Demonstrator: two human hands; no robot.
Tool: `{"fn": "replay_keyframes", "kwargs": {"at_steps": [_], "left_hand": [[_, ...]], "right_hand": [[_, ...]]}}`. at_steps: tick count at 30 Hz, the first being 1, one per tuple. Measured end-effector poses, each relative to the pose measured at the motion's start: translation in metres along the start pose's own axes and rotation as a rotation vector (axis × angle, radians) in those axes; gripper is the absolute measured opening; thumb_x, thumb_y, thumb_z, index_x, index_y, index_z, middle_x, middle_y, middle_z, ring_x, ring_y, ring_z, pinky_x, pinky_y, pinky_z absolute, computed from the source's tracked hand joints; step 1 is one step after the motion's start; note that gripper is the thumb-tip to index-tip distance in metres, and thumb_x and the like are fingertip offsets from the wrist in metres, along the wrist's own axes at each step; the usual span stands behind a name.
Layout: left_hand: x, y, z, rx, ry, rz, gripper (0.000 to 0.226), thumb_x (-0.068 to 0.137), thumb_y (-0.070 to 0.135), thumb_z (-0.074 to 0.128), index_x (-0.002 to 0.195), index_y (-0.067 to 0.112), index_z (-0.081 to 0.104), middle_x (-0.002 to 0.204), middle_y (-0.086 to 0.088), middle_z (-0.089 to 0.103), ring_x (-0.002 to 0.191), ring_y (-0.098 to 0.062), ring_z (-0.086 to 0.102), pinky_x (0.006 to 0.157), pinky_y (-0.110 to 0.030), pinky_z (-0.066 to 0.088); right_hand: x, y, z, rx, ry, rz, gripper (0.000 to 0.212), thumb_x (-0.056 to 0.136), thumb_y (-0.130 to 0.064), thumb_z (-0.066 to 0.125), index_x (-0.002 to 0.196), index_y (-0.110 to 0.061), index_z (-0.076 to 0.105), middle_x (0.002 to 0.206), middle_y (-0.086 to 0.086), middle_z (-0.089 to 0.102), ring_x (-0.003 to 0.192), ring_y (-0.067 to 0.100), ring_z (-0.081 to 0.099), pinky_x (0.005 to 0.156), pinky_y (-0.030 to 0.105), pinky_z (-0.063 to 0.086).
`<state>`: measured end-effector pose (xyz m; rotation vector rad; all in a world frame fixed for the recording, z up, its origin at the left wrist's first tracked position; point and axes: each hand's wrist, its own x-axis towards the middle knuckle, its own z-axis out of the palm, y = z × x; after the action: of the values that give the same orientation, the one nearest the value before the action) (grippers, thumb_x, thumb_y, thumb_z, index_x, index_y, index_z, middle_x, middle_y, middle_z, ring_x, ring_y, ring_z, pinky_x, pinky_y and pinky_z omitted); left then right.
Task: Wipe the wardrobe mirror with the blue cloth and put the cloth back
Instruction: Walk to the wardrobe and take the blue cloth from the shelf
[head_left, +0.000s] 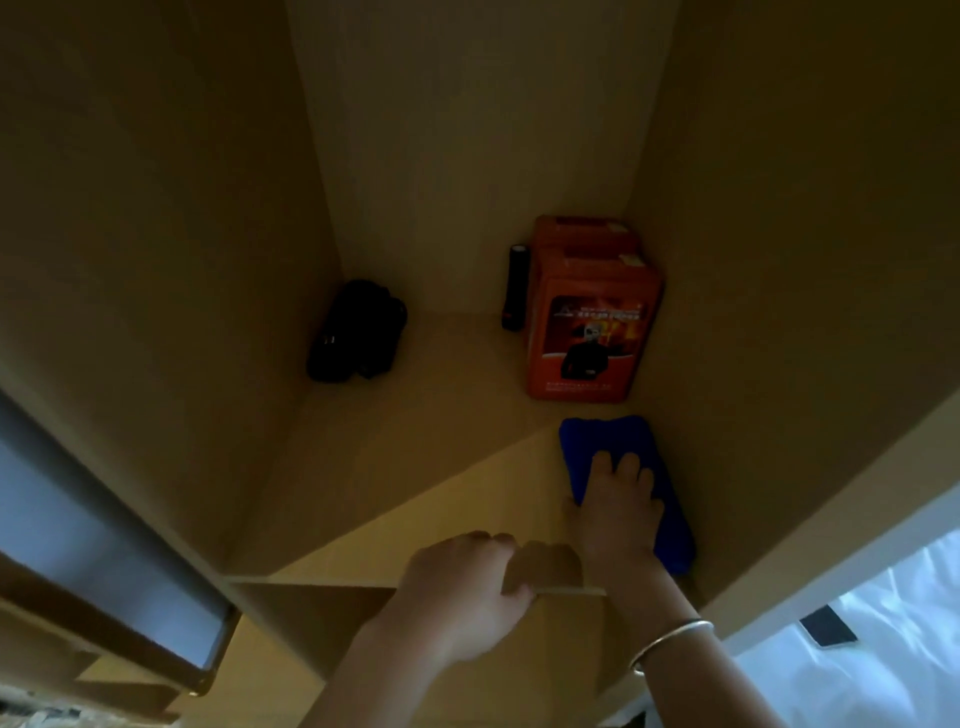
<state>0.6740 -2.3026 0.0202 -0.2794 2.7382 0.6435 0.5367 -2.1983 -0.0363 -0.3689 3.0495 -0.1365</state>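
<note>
The folded blue cloth (597, 441) lies on the wooden wardrobe shelf (405, 467), against the right wall and in front of the orange boxes. My right hand (618, 499), with a bangle on its wrist, lies flat on the cloth with fingers spread. My left hand (462, 582) grips the front edge of the shelf, thumb over the lip. The wardrobe door with its mirror (88, 540) stands open at the lower left, seen edge-on.
Two orange boxes (592, 332) stand at the back right of the shelf with a black torch (515, 288) upright beside them. A black bundle (358, 330) sits at the back left. A white bed (893, 649) shows at the lower right.
</note>
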Motion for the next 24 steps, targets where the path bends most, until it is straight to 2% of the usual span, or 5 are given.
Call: {"fn": "replay_keyframes", "kwargs": {"at_steps": [4, 10, 18, 22, 24], "left_hand": [[0.007, 0.003, -0.001, 0.027, 0.016, 0.0, 0.043, 0.093, 0.049, 0.041, 0.129, 0.026, 0.046, 0.117, 0.006, 0.057, 0.105, -0.016, 0.056, 0.089, -0.034, 0.049], [0.009, 0.003, -0.01, 0.034, 0.03, -0.004, 0.044, 0.094, 0.048, 0.04, 0.13, 0.024, 0.045, 0.123, 0.004, 0.055, 0.109, -0.016, 0.054, 0.09, -0.031, 0.047], [0.004, 0.012, 0.001, -0.01, -0.017, -0.003, 0.033, 0.093, 0.047, 0.042, 0.114, 0.025, 0.053, 0.108, 0.004, 0.058, 0.098, -0.017, 0.056, 0.085, -0.034, 0.048], [0.003, 0.008, -0.001, -0.019, 0.061, 0.008, 0.036, 0.093, 0.048, 0.042, 0.121, 0.028, 0.052, 0.114, 0.007, 0.058, 0.102, -0.014, 0.056, 0.083, -0.027, 0.046], [0.004, 0.009, -0.001, -0.039, 0.117, 0.001, 0.04, 0.093, 0.049, 0.041, 0.127, 0.029, 0.048, 0.12, 0.008, 0.057, 0.106, -0.013, 0.056, 0.087, -0.028, 0.047]], "right_hand": [[0.005, -0.001, -0.001, 0.012, -0.029, 0.008, 0.058, 0.091, -0.029, 0.052, 0.14, -0.015, 0.025, 0.141, 0.014, 0.029, 0.13, 0.03, 0.03, 0.098, 0.041, 0.038], [0.011, -0.004, -0.006, -0.067, -0.032, -0.035, 0.046, 0.095, -0.017, 0.046, 0.137, -0.011, 0.03, 0.135, 0.016, 0.039, 0.12, 0.03, 0.044, 0.091, 0.036, 0.047], [0.017, -0.012, -0.01, -0.059, -0.125, -0.022, 0.054, 0.091, -0.014, 0.05, 0.137, -0.01, 0.022, 0.141, 0.017, 0.027, 0.13, 0.033, 0.029, 0.097, 0.039, 0.04], [0.018, -0.013, -0.009, -0.075, -0.089, -0.047, 0.043, 0.094, -0.013, 0.046, 0.133, -0.009, 0.028, 0.133, 0.018, 0.036, 0.12, 0.032, 0.041, 0.091, 0.035, 0.044], [0.015, -0.013, -0.009, -0.101, -0.05, -0.079, 0.035, 0.096, -0.012, 0.042, 0.129, -0.009, 0.033, 0.129, 0.017, 0.042, 0.115, 0.031, 0.047, 0.086, 0.033, 0.046]]}}
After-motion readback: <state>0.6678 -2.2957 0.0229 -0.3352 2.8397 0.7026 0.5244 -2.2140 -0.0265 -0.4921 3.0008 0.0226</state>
